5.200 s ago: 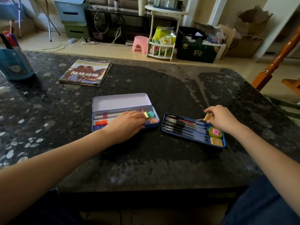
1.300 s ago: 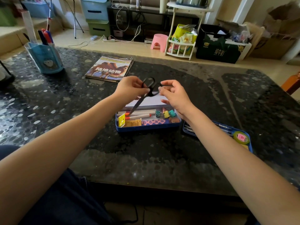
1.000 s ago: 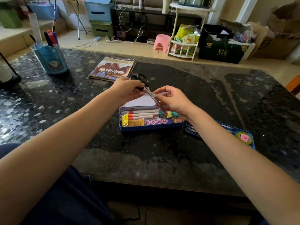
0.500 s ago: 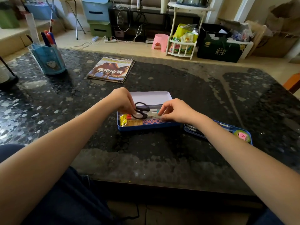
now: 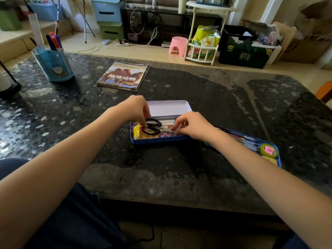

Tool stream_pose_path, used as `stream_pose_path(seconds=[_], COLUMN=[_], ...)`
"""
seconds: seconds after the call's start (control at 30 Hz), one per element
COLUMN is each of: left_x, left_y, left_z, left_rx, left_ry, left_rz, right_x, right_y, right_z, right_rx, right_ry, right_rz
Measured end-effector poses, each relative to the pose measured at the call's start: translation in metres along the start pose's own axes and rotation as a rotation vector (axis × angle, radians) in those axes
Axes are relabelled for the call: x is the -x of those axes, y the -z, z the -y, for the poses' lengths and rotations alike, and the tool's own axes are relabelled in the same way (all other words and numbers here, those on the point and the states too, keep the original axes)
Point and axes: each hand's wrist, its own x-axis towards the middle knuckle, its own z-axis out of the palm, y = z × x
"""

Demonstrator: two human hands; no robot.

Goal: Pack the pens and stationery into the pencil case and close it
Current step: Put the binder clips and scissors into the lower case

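The scissors (image 5: pixel 152 127), held up between both hands a second ago, now lie flat across the pens in the open pencil case (image 5: pixel 158 140), handles to the left. The left hand (image 5: pixel 133 109) pinches the handle loops; the right hand (image 5: pixel 191 125) pinches the blade end, settling it. Further right, the inner tray (image 5: pixel 277 155) with pens and a tape roll (image 5: pixel 268 150) is not yet in the case, so that likely goes in next, then the lid.

Home living rm (pink stool (image 5: pixel 177 45), snack rack (image 5: pixel 203 45)).
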Motion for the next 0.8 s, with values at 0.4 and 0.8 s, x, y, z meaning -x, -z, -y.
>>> stream_pose_path(seconds=[0.4,0.8], left_x=[-0.005,0.012], left_y=[0.0,0.014], left_z=[0.007,0.019], left_rx=[0.039,0.146], left_ry=[-0.004,0.19], left_rz=[0.023,0.284], right_x=[0.015,0.065], right_y=[0.011,0.051], right_z=[-0.02,-0.088], right_rx=[0.017,0.077], right_ry=[-0.028,-0.044], right_rz=[-0.096,-0.151])
